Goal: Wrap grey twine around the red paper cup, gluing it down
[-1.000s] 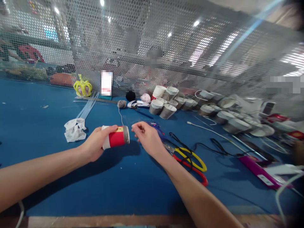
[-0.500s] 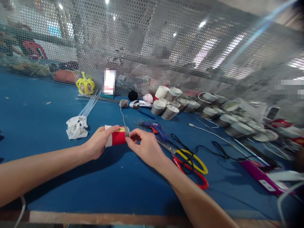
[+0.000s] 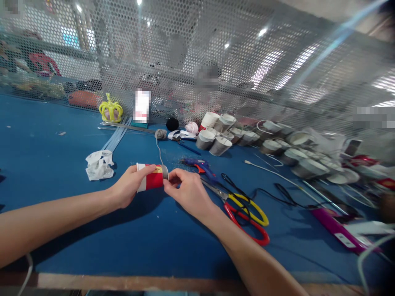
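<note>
A red and white paper cup (image 3: 154, 181) lies sideways in my left hand (image 3: 128, 187), whose fingers wrap round it with the thumb on top. Grey yarn (image 3: 166, 170) winds round the cup's right end. From there a strand runs up to a small grey yarn ball (image 3: 160, 134) on the table. My right hand (image 3: 185, 189) is closed at that same end, thumb and fingers pressed against the yarn-wrapped edge. The inner fingertips are partly hidden.
Right of my hands lie a blue glue gun (image 3: 200, 166) and scissors (image 3: 247, 209) with red and yellow handles. Several grey-wrapped cups (image 3: 220, 146) stand behind. Glue sticks (image 3: 119, 133), crumpled white plastic (image 3: 99, 165) and a yellow crown-shaped piece (image 3: 111, 111) are left. A purple power strip (image 3: 338, 230) lies right.
Both hands stay almost still at the cup. The right fingers have shifted very slightly at its wrapped end.
</note>
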Tool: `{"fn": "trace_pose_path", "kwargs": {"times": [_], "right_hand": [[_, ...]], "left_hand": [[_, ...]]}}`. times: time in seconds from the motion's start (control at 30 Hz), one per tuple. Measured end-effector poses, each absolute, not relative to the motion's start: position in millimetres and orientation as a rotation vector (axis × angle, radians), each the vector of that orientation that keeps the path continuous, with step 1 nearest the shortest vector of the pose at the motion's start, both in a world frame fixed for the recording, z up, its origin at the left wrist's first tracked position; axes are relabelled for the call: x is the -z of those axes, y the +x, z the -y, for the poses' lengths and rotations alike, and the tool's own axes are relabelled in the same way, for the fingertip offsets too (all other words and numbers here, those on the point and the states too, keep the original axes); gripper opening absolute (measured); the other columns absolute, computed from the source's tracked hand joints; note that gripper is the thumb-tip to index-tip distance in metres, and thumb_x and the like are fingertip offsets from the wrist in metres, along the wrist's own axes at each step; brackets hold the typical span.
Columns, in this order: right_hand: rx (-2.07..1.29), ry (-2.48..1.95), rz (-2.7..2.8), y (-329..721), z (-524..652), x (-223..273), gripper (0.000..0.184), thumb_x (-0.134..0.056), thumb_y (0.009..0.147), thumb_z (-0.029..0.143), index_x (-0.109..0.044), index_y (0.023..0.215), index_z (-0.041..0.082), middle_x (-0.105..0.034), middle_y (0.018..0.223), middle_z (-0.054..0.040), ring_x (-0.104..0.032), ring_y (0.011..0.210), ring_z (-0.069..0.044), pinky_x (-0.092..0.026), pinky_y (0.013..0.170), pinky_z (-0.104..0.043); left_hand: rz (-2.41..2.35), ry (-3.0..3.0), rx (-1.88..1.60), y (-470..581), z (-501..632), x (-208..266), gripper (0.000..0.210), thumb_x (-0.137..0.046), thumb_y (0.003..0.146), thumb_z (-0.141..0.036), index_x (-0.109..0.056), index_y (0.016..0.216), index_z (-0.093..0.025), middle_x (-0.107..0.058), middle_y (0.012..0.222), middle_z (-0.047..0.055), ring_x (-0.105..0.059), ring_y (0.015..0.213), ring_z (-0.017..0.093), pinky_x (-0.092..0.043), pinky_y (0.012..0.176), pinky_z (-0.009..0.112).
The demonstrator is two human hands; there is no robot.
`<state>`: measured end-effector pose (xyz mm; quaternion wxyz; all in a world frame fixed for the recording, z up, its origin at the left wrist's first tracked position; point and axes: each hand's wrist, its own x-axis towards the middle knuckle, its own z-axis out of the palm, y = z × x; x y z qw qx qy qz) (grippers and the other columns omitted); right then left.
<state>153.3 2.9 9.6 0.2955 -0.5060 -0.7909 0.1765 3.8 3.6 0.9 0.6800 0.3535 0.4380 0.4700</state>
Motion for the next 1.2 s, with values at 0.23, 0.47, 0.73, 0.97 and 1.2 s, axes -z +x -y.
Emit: {"fn": "trace_pose_path", "kwargs": {"times": [0.23, 0.47, 0.73, 0.97, 1.2], "right_hand": [[-0.464, -1.356, 2.099, 152.4, -3.3, -9.3, 0.008, -0.052, 0.066, 0.017, -0.051, 0.058, 0.017, -0.058, 0.055, -0.001, -0.052, 0.051, -0.011, -0.04, 0.051, -0.022], [-0.496, -1.341, 2.117, 155.0, -3.7, -8.5, 0.011, -0.052, 0.069, 0.022, -0.052, 0.06, 0.016, -0.058, 0.056, -0.0014, -0.052, 0.052, -0.011, -0.039, 0.049, -0.022], [-0.459, -1.353, 2.101, 153.3, -3.2, -7.7, 0.012, -0.052, 0.068, 0.019, -0.051, 0.057, 0.016, -0.055, 0.052, 0.0002, -0.048, 0.049, -0.01, -0.037, 0.047, -0.021], [-0.528, -1.309, 2.137, 155.5, -4.1, -10.6, 0.011, -0.051, 0.07, 0.022, -0.053, 0.061, 0.016, -0.058, 0.056, -0.0007, -0.052, 0.051, -0.011, -0.039, 0.05, -0.021], [-0.543, -1.322, 2.125, 154.9, -3.6, -11.2, 0.009, -0.053, 0.067, 0.018, -0.049, 0.059, 0.017, -0.056, 0.056, 0.0004, -0.05, 0.051, -0.011, -0.039, 0.052, -0.023]], "left_hand": [[-1.031, 0.812, -1.053, 4.4, -3.5, -1.1, 0.024, -0.06, 0.068, -0.032, -0.065, 0.075, -0.01, -0.065, 0.06, 0.004, -0.054, 0.05, 0.01, -0.037, 0.046, 0.017], [-1.037, 0.819, -1.065, 4.9, -4.1, -0.8, 0.019, -0.059, 0.069, -0.03, -0.066, 0.072, -0.012, -0.064, 0.06, 0.002, -0.054, 0.052, 0.009, -0.037, 0.047, 0.016], [-1.052, 0.845, -1.052, 4.9, -3.9, 1.6, 0.021, -0.059, 0.068, -0.031, -0.066, 0.074, -0.012, -0.066, 0.063, 0.003, -0.055, 0.056, 0.011, -0.039, 0.05, 0.017], [-1.012, 0.816, -1.073, 3.2, -6.0, 0.7, 0.02, -0.061, 0.067, -0.031, -0.065, 0.069, -0.012, -0.063, 0.058, 0.002, -0.054, 0.052, 0.01, -0.039, 0.049, 0.017], [-1.02, 0.809, -1.052, 3.6, -6.3, 0.2, 0.018, -0.06, 0.068, -0.031, -0.065, 0.068, -0.013, -0.063, 0.056, 0.0, -0.053, 0.049, 0.008, -0.037, 0.045, 0.016]]}}
